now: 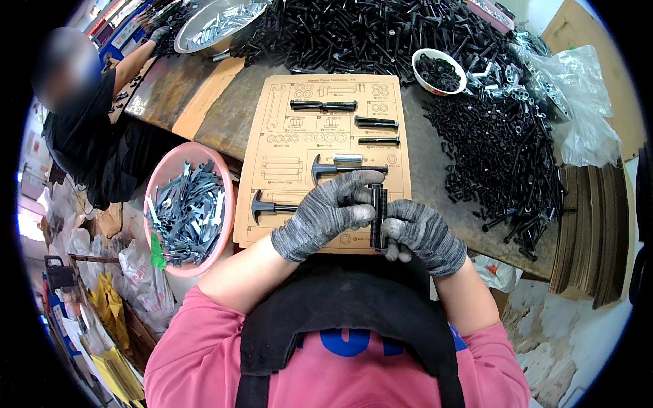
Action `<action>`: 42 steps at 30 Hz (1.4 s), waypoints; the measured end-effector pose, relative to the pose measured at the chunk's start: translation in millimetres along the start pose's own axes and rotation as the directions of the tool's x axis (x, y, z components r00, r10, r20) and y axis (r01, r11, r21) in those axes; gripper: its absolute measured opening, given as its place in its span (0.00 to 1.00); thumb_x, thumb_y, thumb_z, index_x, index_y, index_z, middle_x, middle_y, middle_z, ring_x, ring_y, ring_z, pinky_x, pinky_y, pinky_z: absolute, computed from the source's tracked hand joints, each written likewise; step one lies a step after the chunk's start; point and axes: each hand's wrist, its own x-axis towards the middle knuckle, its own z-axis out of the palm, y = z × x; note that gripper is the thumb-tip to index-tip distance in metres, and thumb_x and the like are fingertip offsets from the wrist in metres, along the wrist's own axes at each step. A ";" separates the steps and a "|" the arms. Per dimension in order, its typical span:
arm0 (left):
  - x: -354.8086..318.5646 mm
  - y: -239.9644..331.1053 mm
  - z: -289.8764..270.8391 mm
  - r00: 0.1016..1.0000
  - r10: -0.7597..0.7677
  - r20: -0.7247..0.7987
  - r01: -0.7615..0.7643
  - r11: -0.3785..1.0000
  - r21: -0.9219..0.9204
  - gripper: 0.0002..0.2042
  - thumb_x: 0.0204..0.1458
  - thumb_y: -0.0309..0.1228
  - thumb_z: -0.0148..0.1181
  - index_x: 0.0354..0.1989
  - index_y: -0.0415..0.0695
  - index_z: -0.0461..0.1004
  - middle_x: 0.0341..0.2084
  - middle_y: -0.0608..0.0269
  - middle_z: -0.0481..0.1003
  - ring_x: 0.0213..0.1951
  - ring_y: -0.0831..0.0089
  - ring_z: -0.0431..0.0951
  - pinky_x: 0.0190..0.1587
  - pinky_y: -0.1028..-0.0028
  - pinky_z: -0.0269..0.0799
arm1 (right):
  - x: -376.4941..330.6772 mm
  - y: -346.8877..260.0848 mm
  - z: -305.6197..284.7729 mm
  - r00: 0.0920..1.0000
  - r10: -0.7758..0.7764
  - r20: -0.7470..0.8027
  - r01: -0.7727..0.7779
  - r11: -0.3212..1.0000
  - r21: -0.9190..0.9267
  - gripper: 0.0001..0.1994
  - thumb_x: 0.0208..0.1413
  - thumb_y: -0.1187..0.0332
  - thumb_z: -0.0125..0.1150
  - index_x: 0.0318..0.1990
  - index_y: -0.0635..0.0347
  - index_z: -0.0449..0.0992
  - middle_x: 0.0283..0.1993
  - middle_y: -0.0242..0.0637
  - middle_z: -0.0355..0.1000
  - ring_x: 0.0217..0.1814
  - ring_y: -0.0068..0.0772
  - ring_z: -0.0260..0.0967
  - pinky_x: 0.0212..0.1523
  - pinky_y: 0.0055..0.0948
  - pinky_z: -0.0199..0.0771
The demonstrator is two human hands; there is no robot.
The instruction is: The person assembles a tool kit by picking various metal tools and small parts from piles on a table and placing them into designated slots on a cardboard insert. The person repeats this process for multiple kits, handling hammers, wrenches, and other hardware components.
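Observation:
Both my hands wear grey knit gloves and meet over the near edge of a tan cardboard sorting card (272, 146) printed with part outlines. My right hand (425, 234) grips two long black bolts (378, 214) held upright side by side. My left hand (330, 211) closes around their upper ends from the left. On the card lie several black bolts (324, 105), a short silver sleeve (347, 158) and two hammer-shaped black parts (326, 168).
A pink basin (224, 204) of grey wrenches sits at my left. Heaps of black bolts (500, 149) cover the table's back and right, with a white bowl (439, 71) of black washers, a steel bowl (218, 24), clear bags (578, 95) and stacked cardboard (588, 231). Another person (81, 115) works at far left.

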 end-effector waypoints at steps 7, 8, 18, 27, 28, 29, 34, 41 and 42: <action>-5.6 -2.3 -5.0 0.998 0.058 -0.012 -0.058 0.998 0.004 0.25 0.41 0.28 0.61 0.52 0.42 0.63 0.31 0.68 0.70 0.36 0.79 0.68 0.43 0.78 0.64 | 4.4 -0.3 7.1 1.000 -0.004 -0.017 0.003 1.000 -0.028 0.11 0.51 0.63 0.52 0.36 0.60 0.71 0.22 0.31 0.68 0.17 0.18 0.64 0.15 0.14 0.63; -6.5 -3.0 -6.7 0.998 0.064 -0.011 -0.064 0.998 0.025 0.25 0.41 0.28 0.60 0.51 0.42 0.63 0.32 0.68 0.70 0.36 0.79 0.68 0.44 0.77 0.64 | 5.0 0.3 8.5 1.000 -0.011 -0.011 0.011 1.000 -0.028 0.11 0.51 0.63 0.52 0.37 0.60 0.71 0.22 0.31 0.68 0.18 0.18 0.64 0.16 0.14 0.63; -12.5 -15.6 -6.6 0.993 0.102 0.062 -0.108 0.989 0.104 0.24 0.44 0.26 0.58 0.52 0.41 0.61 0.34 0.66 0.70 0.39 0.77 0.69 0.45 0.76 0.65 | 12.0 20.7 14.3 0.996 -0.058 0.073 0.054 0.997 0.046 0.22 0.43 0.54 0.62 0.41 0.61 0.71 0.25 0.28 0.68 0.27 0.15 0.64 0.25 0.14 0.64; -27.4 18.5 -59.0 0.887 0.218 -0.408 -0.202 0.976 0.082 0.19 0.49 0.26 0.52 0.52 0.41 0.62 0.27 0.68 0.66 0.26 0.81 0.65 0.29 0.83 0.63 | 8.6 11.7 -45.5 0.891 -0.304 -0.338 0.163 0.908 -0.386 0.06 0.45 0.71 0.57 0.30 0.62 0.72 0.22 0.29 0.67 0.22 0.20 0.62 0.24 0.19 0.64; -25.9 17.8 -66.1 0.847 0.290 -0.445 -0.256 0.957 0.137 0.20 0.49 0.29 0.53 0.51 0.38 0.62 0.27 0.64 0.68 0.23 0.79 0.68 0.25 0.82 0.65 | 11.7 16.4 -64.6 0.869 -0.328 -0.370 0.029 0.781 -0.624 0.12 0.45 0.67 0.57 0.36 0.65 0.72 0.27 0.40 0.72 0.28 0.31 0.69 0.32 0.27 0.68; -30.5 22.9 -70.3 0.822 0.285 -0.493 -0.206 0.956 0.211 0.20 0.49 0.29 0.53 0.50 0.36 0.61 0.27 0.64 0.68 0.23 0.80 0.67 0.24 0.83 0.64 | 10.3 20.3 -76.4 0.848 -0.323 -0.420 -0.053 0.738 -0.673 0.13 0.45 0.67 0.57 0.38 0.65 0.72 0.31 0.45 0.72 0.31 0.37 0.69 0.33 0.30 0.68; -51.0 -0.2 -99.1 0.762 0.261 -0.593 -0.152 0.962 0.228 0.19 0.49 0.29 0.52 0.49 0.35 0.62 0.26 0.65 0.67 0.20 0.80 0.67 0.24 0.83 0.63 | 3.7 45.9 -132.8 0.773 -0.378 -0.510 -0.275 0.525 -0.805 0.20 0.45 0.59 0.57 0.42 0.63 0.71 0.42 0.49 0.70 0.45 0.44 0.67 0.46 0.34 0.65; -61.4 -7.6 -97.3 0.847 0.194 -0.495 0.042 0.904 0.426 0.10 0.47 0.25 0.54 0.39 0.39 0.71 0.24 0.66 0.70 0.25 0.79 0.69 0.29 0.80 0.66 | 14.9 20.0 -129.2 0.798 -0.175 -0.577 -0.525 0.269 -0.807 0.22 0.46 0.55 0.54 0.45 0.59 0.70 0.44 0.46 0.69 0.48 0.44 0.65 0.48 0.36 0.64; -65.7 -8.9 -100.3 0.870 0.346 -0.350 -0.032 0.749 0.662 0.09 0.46 0.25 0.55 0.37 0.39 0.71 0.24 0.63 0.71 0.26 0.75 0.70 0.30 0.78 0.67 | 20.2 16.8 -123.0 0.790 -0.156 -0.593 -0.555 0.230 -0.799 0.21 0.46 0.55 0.53 0.45 0.57 0.70 0.43 0.46 0.69 0.46 0.44 0.66 0.47 0.37 0.65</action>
